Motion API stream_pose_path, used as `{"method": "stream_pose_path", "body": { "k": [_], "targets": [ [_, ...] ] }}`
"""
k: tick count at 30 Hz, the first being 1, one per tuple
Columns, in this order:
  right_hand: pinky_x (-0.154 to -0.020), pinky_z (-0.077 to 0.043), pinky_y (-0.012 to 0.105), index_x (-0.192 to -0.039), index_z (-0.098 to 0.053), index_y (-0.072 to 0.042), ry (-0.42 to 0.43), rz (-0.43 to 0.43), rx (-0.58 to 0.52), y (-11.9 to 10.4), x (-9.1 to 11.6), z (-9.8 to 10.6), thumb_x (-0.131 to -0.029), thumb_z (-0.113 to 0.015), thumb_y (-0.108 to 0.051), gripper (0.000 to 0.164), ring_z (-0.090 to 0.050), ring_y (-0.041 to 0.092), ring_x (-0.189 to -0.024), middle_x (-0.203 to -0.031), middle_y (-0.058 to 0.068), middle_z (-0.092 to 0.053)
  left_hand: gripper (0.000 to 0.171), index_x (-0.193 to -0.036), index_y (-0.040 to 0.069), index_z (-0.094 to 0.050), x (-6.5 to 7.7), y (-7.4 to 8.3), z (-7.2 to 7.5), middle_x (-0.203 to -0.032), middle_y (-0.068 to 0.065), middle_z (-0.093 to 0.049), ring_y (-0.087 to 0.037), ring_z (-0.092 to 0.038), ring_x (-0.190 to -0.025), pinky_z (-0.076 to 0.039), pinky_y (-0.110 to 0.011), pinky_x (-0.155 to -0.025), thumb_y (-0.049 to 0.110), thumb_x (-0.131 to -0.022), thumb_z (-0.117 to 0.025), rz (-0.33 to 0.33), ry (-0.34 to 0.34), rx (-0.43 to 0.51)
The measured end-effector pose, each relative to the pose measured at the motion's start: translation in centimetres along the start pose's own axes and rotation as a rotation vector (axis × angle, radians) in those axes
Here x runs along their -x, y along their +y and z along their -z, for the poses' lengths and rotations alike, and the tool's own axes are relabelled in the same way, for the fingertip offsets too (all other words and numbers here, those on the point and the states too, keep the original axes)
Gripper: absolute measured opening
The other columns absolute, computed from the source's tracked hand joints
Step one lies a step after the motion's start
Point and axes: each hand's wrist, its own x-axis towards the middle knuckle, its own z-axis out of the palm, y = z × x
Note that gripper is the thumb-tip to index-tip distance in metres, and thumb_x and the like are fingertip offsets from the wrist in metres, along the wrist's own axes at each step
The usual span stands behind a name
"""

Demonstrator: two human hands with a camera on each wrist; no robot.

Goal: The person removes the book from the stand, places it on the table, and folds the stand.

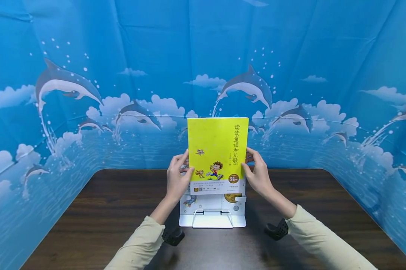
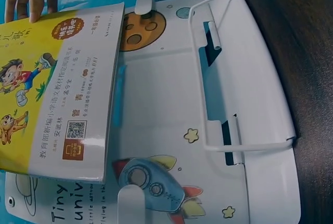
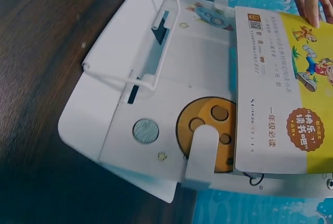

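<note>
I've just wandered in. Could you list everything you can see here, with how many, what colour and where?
book stand: 1, white with space pictures, on the table
Chinese nursery-rhyme book: 1, yellow and white, in front of the stand's backboard
wire holder: 1, white, at the stand's foot
page clips: 2, white, at the stand's sides
table: 1, dark brown, under the stand
dolphin-print backdrop: blue, behind the table
wrist devices: 2, black, by the cuffs
sleeves: 2, pale yellow, on the forearms
hands: 2, bare, gripping the book's side edges
</note>
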Motion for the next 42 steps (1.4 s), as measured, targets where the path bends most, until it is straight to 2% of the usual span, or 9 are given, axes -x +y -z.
{"method": "stream_pose_path", "body": {
  "k": [11,20,27,34,42],
  "targets": [
    [-0.063,-0.050,0.027,-0.132,-0.038,0.002,-0.062,-0.021,0.059,0.2,0.5,2.1,-0.082,-0.058,0.010,0.054,-0.051,0.020,-0.087,-0.103,0.013,-0.050,0.059,-0.129,-0.001,-0.047,0.7,0.9,-1.2,-0.108,-0.015,-0.050,-0.024,-0.055,-0.089,-0.054,-0.027,-0.069,-0.013,-0.074,-0.065,0.022,-0.027,0.044],
    [-0.067,-0.051,0.031,-0.130,-0.039,0.005,-0.116,-0.079,0.106,0.4,1.8,4.8,-0.080,-0.058,0.012,0.055,-0.052,0.022,-0.087,-0.101,0.013,-0.051,0.062,-0.129,-0.003,-0.045,2.0,1.9,-2.9,-0.110,-0.015,-0.049,-0.022,-0.054,-0.090,-0.053,-0.021,-0.067,-0.015,-0.072,-0.065,0.074,-0.104,0.084],
    [-0.064,-0.047,0.021,-0.130,-0.038,0.006,-0.215,-0.115,0.124,0.8,1.6,7.8,-0.081,-0.059,0.010,0.053,-0.053,0.023,-0.086,-0.101,0.015,-0.052,0.061,-0.128,-0.001,-0.048,2.2,3.1,-4.5,-0.109,-0.013,-0.050,-0.024,-0.056,-0.090,-0.052,-0.020,-0.067,-0.012,-0.071,-0.068,0.163,-0.123,0.182],
    [-0.065,-0.050,0.026,-0.132,-0.034,0.006,-0.336,-0.229,0.127,1.2,1.7,10.6,-0.084,-0.058,0.004,0.053,-0.055,0.028,-0.088,-0.102,0.016,-0.050,0.062,-0.127,-0.001,-0.048,2.5,4.5,-6.4,-0.110,-0.014,-0.050,-0.023,-0.056,-0.089,-0.052,-0.019,-0.066,-0.013,-0.069,-0.068,0.244,-0.167,0.258],
    [-0.063,-0.048,0.026,-0.131,-0.033,0.012,-0.439,-0.331,0.174,2.7,3.0,13.5,-0.084,-0.058,0.002,0.054,-0.054,0.027,-0.086,-0.098,0.016,-0.051,0.063,-0.128,0.000,-0.048,4.1,5.9,-9.2,-0.106,-0.011,-0.050,-0.017,-0.055,-0.085,-0.052,-0.020,-0.065,-0.012,-0.070,-0.067,0.338,-0.230,0.354]
  ]
}}
